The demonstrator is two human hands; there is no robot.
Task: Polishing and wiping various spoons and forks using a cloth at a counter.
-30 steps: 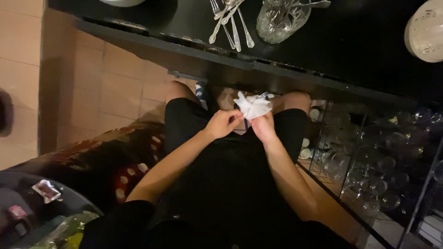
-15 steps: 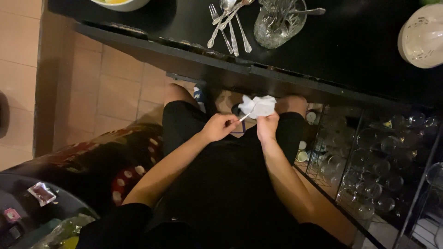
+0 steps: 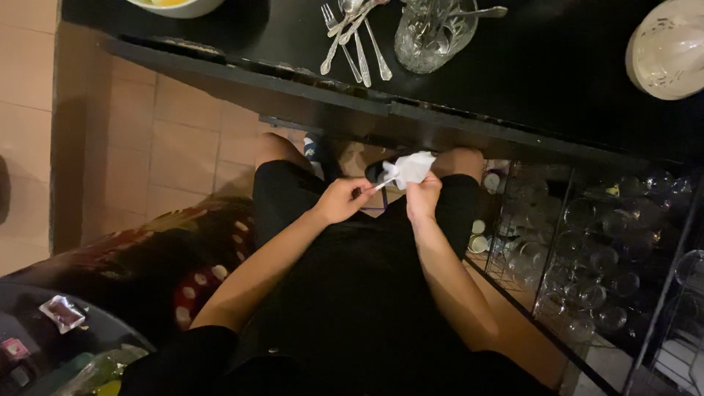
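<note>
Seated, I look down at my lap in black shorts. My left hand (image 3: 343,199) pinches the handle of a thin piece of metal cutlery (image 3: 383,183) whose far end is wrapped in a crumpled white cloth (image 3: 411,169). My right hand (image 3: 423,196) grips that cloth from below and holds it around the cutlery's tip. Both hands hover above my knees, just below the front edge of a black table (image 3: 513,66).
On the table lie several forks and spoons (image 3: 356,33), a cut-glass jug (image 3: 434,33) with a utensil in it, a pale bowl (image 3: 176,6) and a white round dish (image 3: 667,51). A wire rack of glasses (image 3: 601,249) stands at right. A patterned cushion (image 3: 169,249) lies left.
The view has shifted so that more of the table top shows. Both hands stay together on the cloth and cutlery, the cloth turned slightly.
</note>
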